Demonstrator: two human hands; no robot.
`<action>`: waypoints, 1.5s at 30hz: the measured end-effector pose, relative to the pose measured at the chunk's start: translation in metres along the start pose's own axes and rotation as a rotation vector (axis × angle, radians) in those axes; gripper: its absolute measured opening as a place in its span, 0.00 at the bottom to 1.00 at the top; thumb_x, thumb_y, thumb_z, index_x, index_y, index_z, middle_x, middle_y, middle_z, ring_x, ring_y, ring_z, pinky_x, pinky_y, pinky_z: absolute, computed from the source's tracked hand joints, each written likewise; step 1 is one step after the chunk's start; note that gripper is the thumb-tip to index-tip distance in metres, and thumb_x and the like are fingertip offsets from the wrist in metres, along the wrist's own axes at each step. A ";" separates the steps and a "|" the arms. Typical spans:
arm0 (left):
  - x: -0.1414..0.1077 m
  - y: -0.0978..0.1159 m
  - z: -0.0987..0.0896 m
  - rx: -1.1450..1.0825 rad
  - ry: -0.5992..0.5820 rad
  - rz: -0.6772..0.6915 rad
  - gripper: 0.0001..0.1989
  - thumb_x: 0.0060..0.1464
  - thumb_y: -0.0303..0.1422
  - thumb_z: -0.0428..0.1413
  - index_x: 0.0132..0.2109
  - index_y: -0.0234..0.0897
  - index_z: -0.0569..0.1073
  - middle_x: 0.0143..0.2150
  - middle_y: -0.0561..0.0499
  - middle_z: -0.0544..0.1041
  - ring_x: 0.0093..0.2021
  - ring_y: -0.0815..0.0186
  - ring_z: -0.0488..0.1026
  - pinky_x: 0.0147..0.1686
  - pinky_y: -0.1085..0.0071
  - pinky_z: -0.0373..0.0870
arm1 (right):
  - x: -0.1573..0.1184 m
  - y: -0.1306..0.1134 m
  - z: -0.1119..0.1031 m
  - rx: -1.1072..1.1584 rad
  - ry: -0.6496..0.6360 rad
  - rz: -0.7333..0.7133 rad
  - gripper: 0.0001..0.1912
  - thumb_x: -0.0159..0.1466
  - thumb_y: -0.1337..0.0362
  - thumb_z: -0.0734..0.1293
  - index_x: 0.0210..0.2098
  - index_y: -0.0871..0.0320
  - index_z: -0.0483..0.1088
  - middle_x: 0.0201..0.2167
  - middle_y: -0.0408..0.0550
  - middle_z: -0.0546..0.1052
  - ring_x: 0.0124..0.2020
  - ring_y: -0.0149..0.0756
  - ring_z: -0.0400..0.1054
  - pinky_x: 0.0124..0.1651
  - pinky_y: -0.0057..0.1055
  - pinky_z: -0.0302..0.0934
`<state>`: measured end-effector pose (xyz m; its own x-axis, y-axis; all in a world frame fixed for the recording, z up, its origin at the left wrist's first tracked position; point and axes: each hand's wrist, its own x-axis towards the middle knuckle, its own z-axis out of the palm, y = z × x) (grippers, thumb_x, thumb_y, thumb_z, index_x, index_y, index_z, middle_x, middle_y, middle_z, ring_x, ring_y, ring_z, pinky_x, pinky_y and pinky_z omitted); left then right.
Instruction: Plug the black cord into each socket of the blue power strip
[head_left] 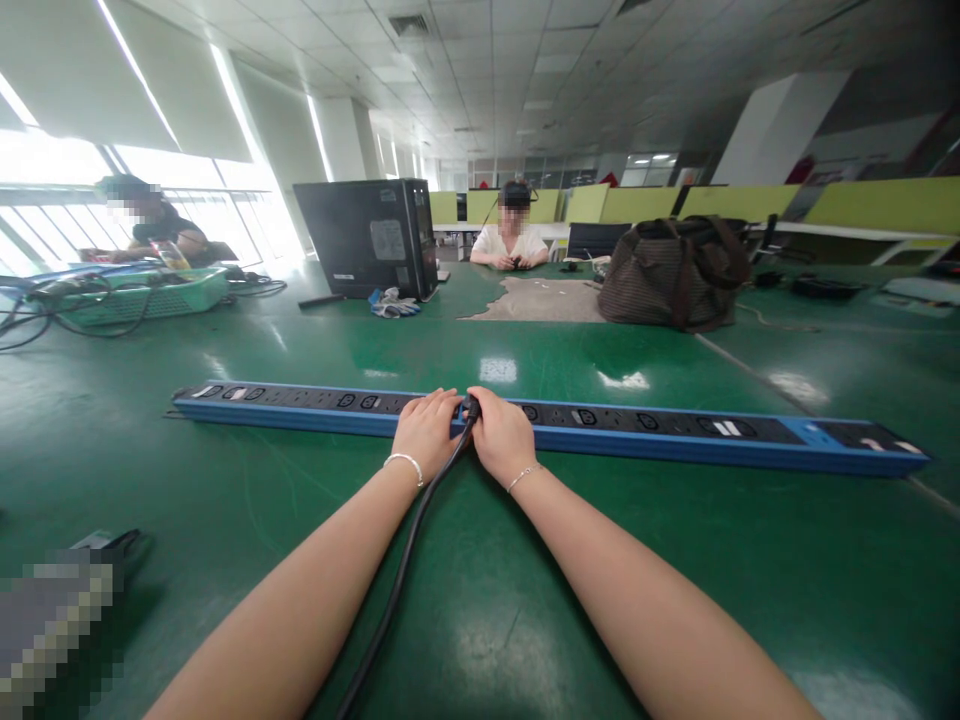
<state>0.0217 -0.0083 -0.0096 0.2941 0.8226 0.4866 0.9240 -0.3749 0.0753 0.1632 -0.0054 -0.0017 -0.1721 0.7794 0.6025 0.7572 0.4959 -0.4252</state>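
A long blue power strip (645,440) with black sockets lies across the green table. Near its middle, my left hand (426,432) rests over the strip, fingers together on its top and sides. My right hand (504,432) is closed around the black plug (471,408), which stands at the strip's sockets between both hands. Whether the plug is fully seated cannot be made out. Its black cable (405,570) runs down between my forearms to the bottom edge.
Farther back stand a black computer case (360,238), gloves (394,303), a brown bag (667,275) and a green basket (150,300) with cables. Two people sit beyond. A blurred object (56,620) lies at lower left on the table (225,560).
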 end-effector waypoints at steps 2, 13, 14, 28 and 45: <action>0.000 -0.001 0.000 0.000 -0.003 -0.002 0.22 0.55 0.43 0.50 0.53 0.38 0.66 0.57 0.44 0.71 0.59 0.58 0.64 0.57 0.59 0.58 | 0.003 0.002 -0.001 0.103 0.068 0.116 0.17 0.63 0.66 0.58 0.50 0.58 0.66 0.43 0.52 0.77 0.41 0.41 0.72 0.44 0.36 0.64; 0.002 -0.002 -0.001 0.001 -0.025 -0.013 0.26 0.52 0.49 0.53 0.54 0.39 0.66 0.59 0.44 0.69 0.59 0.56 0.64 0.58 0.57 0.58 | 0.001 0.043 -0.057 0.150 0.184 0.193 0.16 0.60 0.58 0.62 0.45 0.55 0.69 0.36 0.49 0.78 0.35 0.39 0.72 0.41 0.35 0.65; 0.002 -0.003 -0.001 -0.003 -0.025 -0.013 0.27 0.51 0.49 0.53 0.54 0.39 0.66 0.59 0.44 0.69 0.59 0.56 0.64 0.58 0.57 0.58 | -0.001 0.053 -0.065 0.162 0.144 0.174 0.16 0.59 0.58 0.62 0.45 0.55 0.70 0.35 0.48 0.78 0.34 0.38 0.72 0.39 0.34 0.65; 0.003 -0.002 0.000 -0.012 -0.023 -0.008 0.27 0.51 0.51 0.52 0.54 0.39 0.67 0.58 0.45 0.70 0.59 0.56 0.64 0.57 0.57 0.58 | -0.018 0.089 -0.089 0.031 0.020 0.173 0.17 0.60 0.60 0.61 0.47 0.55 0.71 0.39 0.49 0.79 0.39 0.40 0.73 0.42 0.35 0.66; 0.003 -0.007 0.002 -0.011 -0.010 -0.001 0.28 0.51 0.51 0.52 0.53 0.39 0.67 0.58 0.45 0.70 0.59 0.56 0.64 0.57 0.58 0.58 | -0.014 0.080 -0.091 -0.083 -0.003 0.049 0.15 0.60 0.63 0.60 0.44 0.56 0.71 0.38 0.48 0.78 0.36 0.39 0.73 0.42 0.34 0.65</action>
<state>0.0169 -0.0027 -0.0109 0.2953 0.8272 0.4780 0.9216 -0.3786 0.0858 0.2830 -0.0113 0.0172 -0.1352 0.8029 0.5806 0.8146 0.4237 -0.3962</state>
